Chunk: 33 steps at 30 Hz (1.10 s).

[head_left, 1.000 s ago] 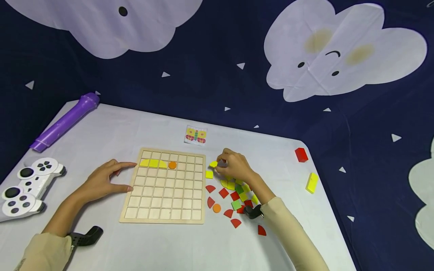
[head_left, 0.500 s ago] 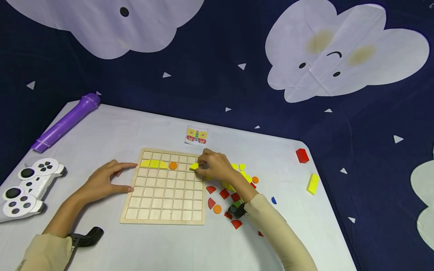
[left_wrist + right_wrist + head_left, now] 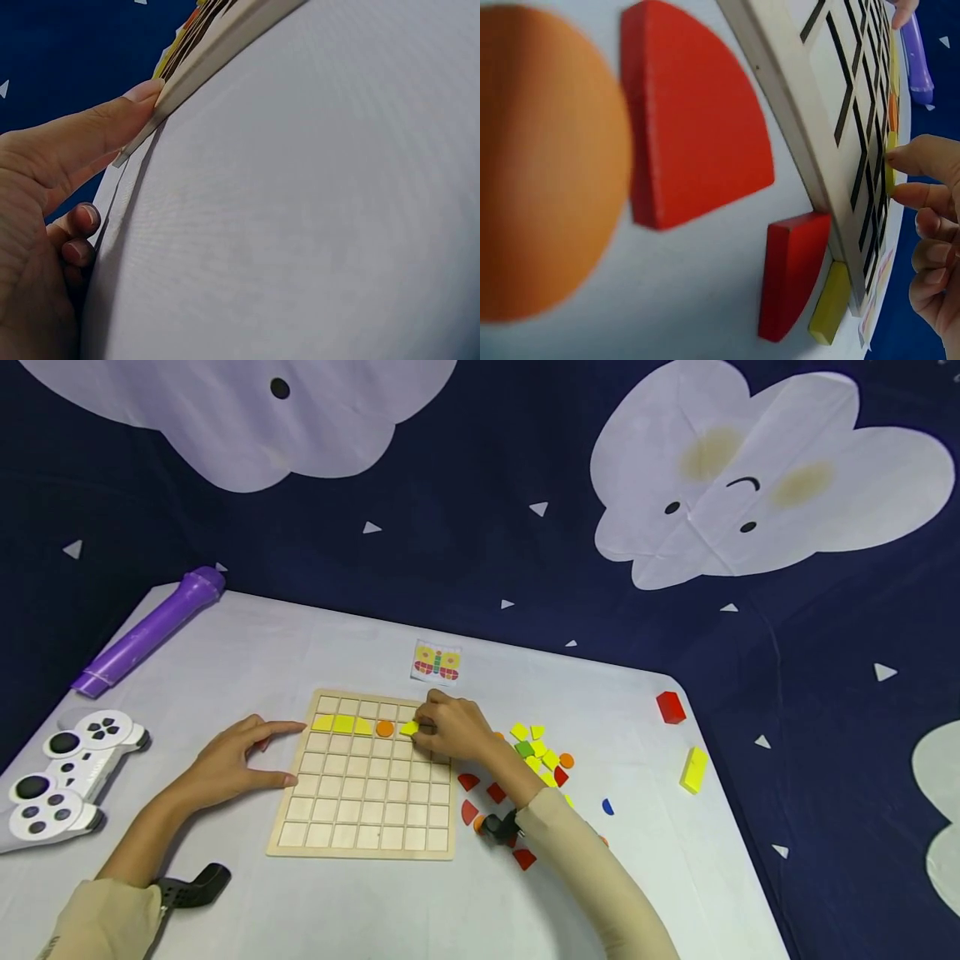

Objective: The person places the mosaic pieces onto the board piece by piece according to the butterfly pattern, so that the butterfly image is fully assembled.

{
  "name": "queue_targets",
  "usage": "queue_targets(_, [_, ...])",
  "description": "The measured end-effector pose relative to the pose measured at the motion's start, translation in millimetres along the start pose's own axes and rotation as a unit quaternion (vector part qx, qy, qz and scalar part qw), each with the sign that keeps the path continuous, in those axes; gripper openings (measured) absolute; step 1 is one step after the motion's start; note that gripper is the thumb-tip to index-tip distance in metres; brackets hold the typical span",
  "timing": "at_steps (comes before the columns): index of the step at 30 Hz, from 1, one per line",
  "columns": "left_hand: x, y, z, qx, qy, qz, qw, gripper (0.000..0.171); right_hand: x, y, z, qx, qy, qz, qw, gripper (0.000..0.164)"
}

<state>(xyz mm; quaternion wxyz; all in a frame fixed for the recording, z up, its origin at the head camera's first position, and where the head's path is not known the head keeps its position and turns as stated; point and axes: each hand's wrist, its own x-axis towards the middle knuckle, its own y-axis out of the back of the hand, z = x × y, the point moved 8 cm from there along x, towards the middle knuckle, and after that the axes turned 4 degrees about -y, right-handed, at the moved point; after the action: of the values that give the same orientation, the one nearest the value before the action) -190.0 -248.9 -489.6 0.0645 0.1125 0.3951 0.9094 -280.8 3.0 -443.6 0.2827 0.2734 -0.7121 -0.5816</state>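
My right hand pinches a small yellow tile between thumb and fingertip, over the second row of the wooden grid board. In the right wrist view this yellow tile shows edge-on, close to the grid. Left of it in the same row sit an orange disc and three yellow tiles. With index finger and thumb spread and fairly straight, my left hand touches the board's left edge. The left wrist view shows its thumb against the board's side.
Loose yellow, green, red and orange pieces lie right of the board, partly behind my right forearm. A butterfly pattern card lies beyond it. A white game controller and purple microphone are at left, red and yellow blocks at right.
My right hand has carried the yellow tile leftward from the loose pieces onto the board, close to the orange disc. The left hand has stayed at the board's edge.
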Motion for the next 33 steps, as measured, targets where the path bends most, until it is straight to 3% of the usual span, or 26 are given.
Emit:
queue_targets(11, [-0.8, 1.2, 0.2, 0.003, -0.005, 0.005, 1.0, 0.073, 0.6, -3.6, 0.2, 0.067, -0.043, -0.035, 0.996, 0.026])
queue_targets(23, [-0.4, -1.8, 0.0, -0.001, -0.003, 0.006, 1.0, 0.074, -0.6, -2.9, 0.2, 0.017, -0.038, -0.057, 0.997, 0.026])
queue_targets(33, [-0.3, -0.3, 0.1, 0.002, -0.009, 0.006, 0.9999, 0.073, -24.3, 15.5, 21.2, 0.049, -0.058, -0.036, 0.996, 0.025])
